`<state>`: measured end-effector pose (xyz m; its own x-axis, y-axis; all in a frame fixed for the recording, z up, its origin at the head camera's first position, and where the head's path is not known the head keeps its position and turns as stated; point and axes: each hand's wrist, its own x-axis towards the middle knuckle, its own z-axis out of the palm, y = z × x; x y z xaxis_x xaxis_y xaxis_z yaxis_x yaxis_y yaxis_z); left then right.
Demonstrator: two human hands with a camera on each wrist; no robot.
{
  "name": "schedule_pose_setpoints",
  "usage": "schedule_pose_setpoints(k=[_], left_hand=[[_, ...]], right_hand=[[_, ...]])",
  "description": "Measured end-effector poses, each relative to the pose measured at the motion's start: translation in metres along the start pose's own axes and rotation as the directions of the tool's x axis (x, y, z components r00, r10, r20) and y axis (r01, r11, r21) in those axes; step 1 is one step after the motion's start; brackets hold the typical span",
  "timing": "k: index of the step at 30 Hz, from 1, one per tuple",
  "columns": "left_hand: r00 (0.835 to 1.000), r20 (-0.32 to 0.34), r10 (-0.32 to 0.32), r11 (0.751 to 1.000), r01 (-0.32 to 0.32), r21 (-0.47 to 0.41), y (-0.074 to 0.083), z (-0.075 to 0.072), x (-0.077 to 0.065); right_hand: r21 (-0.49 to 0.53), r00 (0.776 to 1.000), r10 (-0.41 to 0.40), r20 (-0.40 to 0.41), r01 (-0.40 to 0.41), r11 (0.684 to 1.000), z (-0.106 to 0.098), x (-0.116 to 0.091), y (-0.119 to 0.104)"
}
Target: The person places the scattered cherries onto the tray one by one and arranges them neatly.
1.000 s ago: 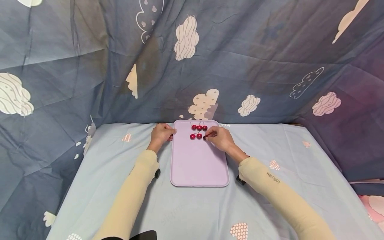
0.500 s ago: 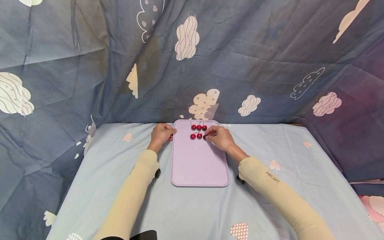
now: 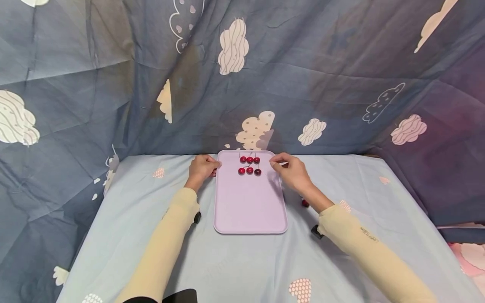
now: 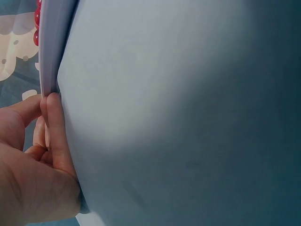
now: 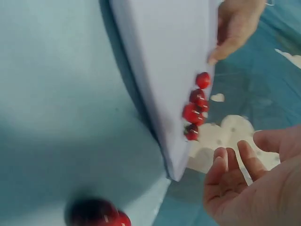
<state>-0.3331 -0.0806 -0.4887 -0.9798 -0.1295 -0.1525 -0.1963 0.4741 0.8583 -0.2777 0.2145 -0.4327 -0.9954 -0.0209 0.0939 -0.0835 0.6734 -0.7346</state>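
Observation:
A pale purple tray lies on the cloth in the head view. Red cherries sit near its far end in two rows of three: a far row and a nearer row. My left hand pinches the tray's left rim, thumb and fingers meeting at the edge in the left wrist view. Over the tray's right edge hovers my right hand, its fingers loosely bent and apart with nothing between them in the right wrist view. Another cherry shows partly behind the right forearm.
Pale blue cloth with printed hearts covers the table. A dark curtain with cloud prints rises right behind the tray. At the bottom of the right wrist view, blurred dark red cherries lie on the cloth beside the tray.
My right hand has let go of the last cherry in the nearer row and moved right, off the cherries. A cherry beside the right forearm has come into sight. The left hand stays put.

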Motion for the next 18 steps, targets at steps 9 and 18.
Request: schedule_pose_setpoints(k=[9, 18], left_hand=[[1.000, -0.004, -0.005, 1.000, 0.005, 0.010, -0.001, -0.001, 0.001], [1.000, 0.006, 0.016, 1.000, -0.016, -0.009, -0.002, 0.001, 0.000]], right_hand=[[0.244, 0.992, 0.124, 0.007, -0.122, 0.962, -0.043, -0.034, 0.008], [0.440, 0.964, 0.246, 0.106, -0.267, 0.857, -0.058, -0.067, 0.040]])
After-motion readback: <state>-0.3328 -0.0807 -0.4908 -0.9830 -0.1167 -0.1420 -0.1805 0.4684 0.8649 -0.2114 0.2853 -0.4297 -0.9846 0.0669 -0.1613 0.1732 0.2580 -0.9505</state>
